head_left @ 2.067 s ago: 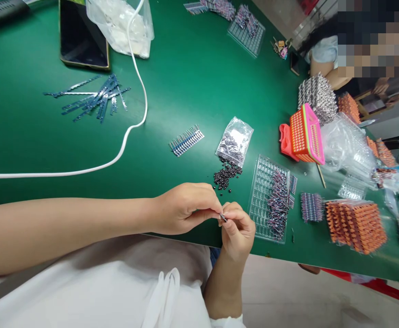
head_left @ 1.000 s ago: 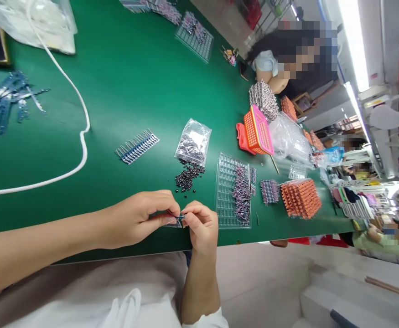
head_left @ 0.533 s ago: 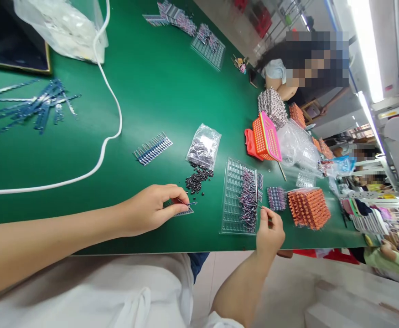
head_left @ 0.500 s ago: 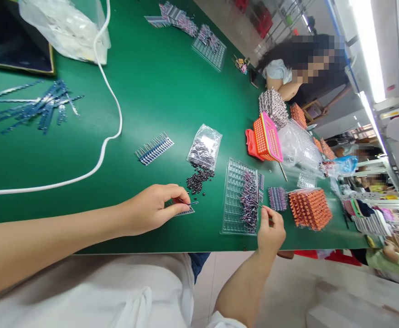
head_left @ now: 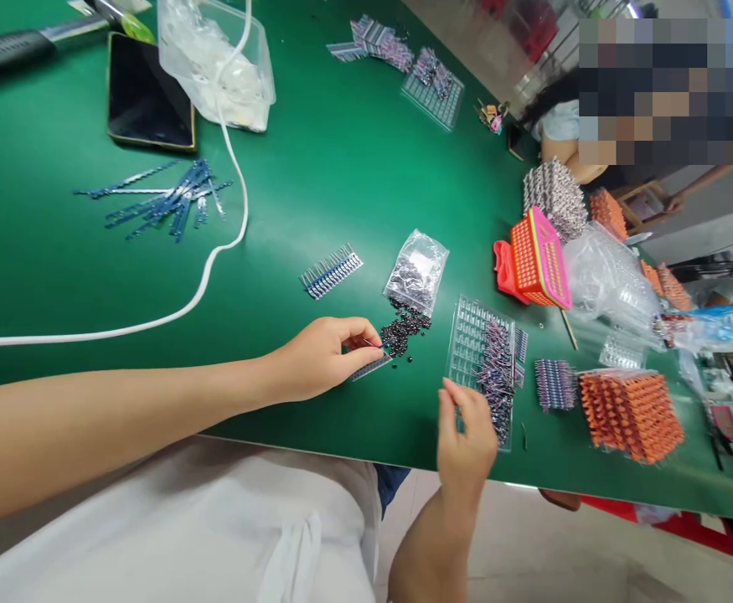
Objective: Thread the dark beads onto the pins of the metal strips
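Observation:
My left hand (head_left: 328, 360) is closed in a pinch on a thin dark piece with a narrow end showing past the fingertips. Under these fingers lies a small flat strip (head_left: 369, 368), partly covered by the hand. A spill of small black beads (head_left: 409, 331) is just beyond the fingertips, at the mouth of a clear plastic bag (head_left: 417, 266). My right hand (head_left: 467, 431) hovers at the near side of a clear compartmented tray (head_left: 467, 331), thumb and forefinger pressed together; anything between them is too small to see. Thin purplish wired pieces (head_left: 498, 368) heap along the tray's right side.
Blue strips (head_left: 178, 197), a phone (head_left: 151, 92), a hammer (head_left: 33, 43) and a white cable (head_left: 206, 272) are on the left. Rightward stand orange-pink baskets (head_left: 535, 255) and stacked orange pieces (head_left: 630, 414). A row of pins (head_left: 333, 270) lies mid-table. Another person sits across.
My right hand has drawn back leftward from the heap on the tray toward my left hand. My left hand keeps its pinch near the beads. The view has shifted left.

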### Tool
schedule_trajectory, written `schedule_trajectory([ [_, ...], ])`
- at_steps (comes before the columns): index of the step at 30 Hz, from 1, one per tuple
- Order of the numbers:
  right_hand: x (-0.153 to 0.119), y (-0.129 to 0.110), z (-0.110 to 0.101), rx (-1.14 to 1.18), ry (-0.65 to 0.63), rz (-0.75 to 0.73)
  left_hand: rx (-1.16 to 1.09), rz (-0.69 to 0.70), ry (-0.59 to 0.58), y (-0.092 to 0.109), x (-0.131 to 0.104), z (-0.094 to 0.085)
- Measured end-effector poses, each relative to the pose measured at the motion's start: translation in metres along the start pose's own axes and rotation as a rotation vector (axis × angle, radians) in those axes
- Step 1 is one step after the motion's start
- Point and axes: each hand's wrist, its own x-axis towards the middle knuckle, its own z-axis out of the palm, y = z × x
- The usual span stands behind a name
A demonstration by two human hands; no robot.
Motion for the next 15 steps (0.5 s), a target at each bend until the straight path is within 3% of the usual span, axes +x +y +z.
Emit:
schedule_trajectory([
  [3, 0.003, -0.023, 0.024, 0.086, -0.142, -0.051, -0.026, -0.001, 0.028, -0.002, 0.002, 0.000],
  [6, 0.009, -0.031, 0.038, 0.076, -0.191, -0.069, -0.075, 0.001, 0.049, -0.003, 0.003, -0.002],
  [15, 0.018, -0.033, 0.047, -0.082, -0.270, -0.143, -0.104, -0.003, 0.039, 0.000, 0.002, -0.003],
])
